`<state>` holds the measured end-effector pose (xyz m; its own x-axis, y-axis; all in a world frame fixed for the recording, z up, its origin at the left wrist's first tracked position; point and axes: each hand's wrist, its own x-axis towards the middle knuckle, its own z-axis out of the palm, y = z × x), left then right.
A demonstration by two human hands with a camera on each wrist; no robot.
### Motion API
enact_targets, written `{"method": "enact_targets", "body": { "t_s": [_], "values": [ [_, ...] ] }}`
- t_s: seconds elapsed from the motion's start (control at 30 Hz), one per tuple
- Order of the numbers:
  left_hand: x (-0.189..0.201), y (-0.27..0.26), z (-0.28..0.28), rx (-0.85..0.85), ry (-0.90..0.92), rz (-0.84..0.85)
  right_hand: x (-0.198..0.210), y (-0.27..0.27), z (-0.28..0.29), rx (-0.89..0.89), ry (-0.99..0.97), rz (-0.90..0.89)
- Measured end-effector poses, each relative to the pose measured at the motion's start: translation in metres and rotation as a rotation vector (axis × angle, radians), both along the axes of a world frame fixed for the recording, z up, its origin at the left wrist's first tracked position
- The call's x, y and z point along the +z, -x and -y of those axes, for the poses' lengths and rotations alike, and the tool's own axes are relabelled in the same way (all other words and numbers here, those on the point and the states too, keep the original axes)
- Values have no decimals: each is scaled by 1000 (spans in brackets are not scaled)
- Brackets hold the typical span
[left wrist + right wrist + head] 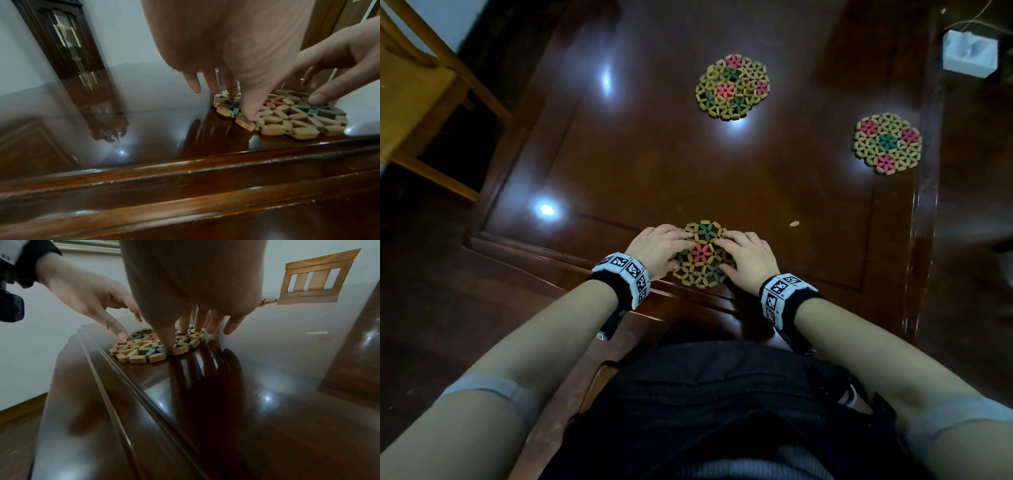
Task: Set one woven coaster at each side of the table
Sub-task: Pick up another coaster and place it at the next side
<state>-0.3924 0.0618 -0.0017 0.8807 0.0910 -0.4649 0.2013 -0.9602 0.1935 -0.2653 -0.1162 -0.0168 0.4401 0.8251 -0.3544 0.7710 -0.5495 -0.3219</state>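
A woven coaster [702,255] of tan, red and green beads lies flat on the dark glossy table [654,154], close to the near edge in front of me. My left hand [659,250] touches its left side and my right hand [748,258] its right side. In the left wrist view, the left hand [242,104] sets its thumb tip and straight fingers on the coaster [298,120]. The right wrist view shows the right hand [182,332] resting on the coaster [139,352] the same way. A second coaster [888,144] lies by the table's right edge. A third coaster [732,87], seemingly overlapping another, lies mid-table farther off.
A light wooden chair [421,85] stands off the table's far left corner. A white box [971,54] sits beyond the right edge. A small round coin-like thing [794,224] lies right of my hands. A tall dark clock [68,40] stands against the wall.
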Motion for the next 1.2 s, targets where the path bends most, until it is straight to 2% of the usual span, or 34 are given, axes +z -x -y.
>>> {"method": "enact_targets", "body": {
  "t_s": [0.7,1.2],
  "values": [
    [-1,-2,9,42,10,1,0,-7,3,40,2,-22],
    [4,-8,12,58,24,18,-2,-12,5,59,-13,28]
  ]
}}
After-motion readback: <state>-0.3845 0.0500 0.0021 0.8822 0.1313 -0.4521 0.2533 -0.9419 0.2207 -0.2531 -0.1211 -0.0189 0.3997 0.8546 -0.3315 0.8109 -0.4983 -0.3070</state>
